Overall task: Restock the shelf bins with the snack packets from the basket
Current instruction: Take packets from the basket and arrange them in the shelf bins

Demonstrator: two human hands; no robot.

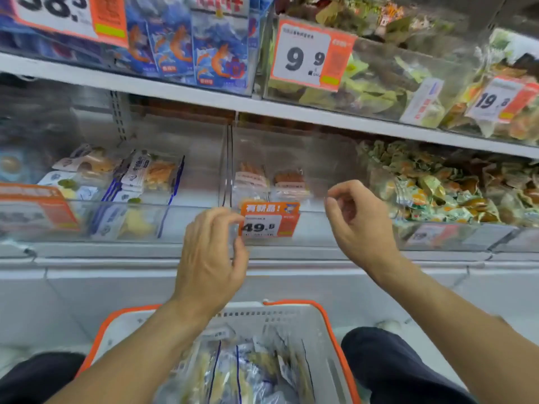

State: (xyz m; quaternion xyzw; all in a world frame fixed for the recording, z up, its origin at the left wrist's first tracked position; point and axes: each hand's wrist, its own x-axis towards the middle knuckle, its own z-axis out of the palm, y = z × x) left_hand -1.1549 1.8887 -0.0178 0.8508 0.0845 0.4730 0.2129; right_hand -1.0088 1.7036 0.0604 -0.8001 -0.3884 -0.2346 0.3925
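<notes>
A white basket with an orange rim (331, 323) sits low between my knees, holding several clear snack packets with blue edges (248, 365). My left hand (210, 252) hovers at the front of the clear middle bin (318, 158), its loosely curled fingers and thumb by the left edge of the orange 49.9 price tag (269, 220); whether they touch the tag is unclear. At the bin's front right, my right hand (358, 220) is raised with loosely curled fingers and holds nothing. That bin holds a few reddish packets (253, 177). The bin to its left holds matching blue-edged packets (148, 177).
A bin of small green and orange packets (437, 193) stands to the right. The shelf above carries blue shrimp packets (218, 53) and a bin of green packets (376, 83) with a 9.9 tag (306, 56). A white ledge (116, 275) runs below the bins.
</notes>
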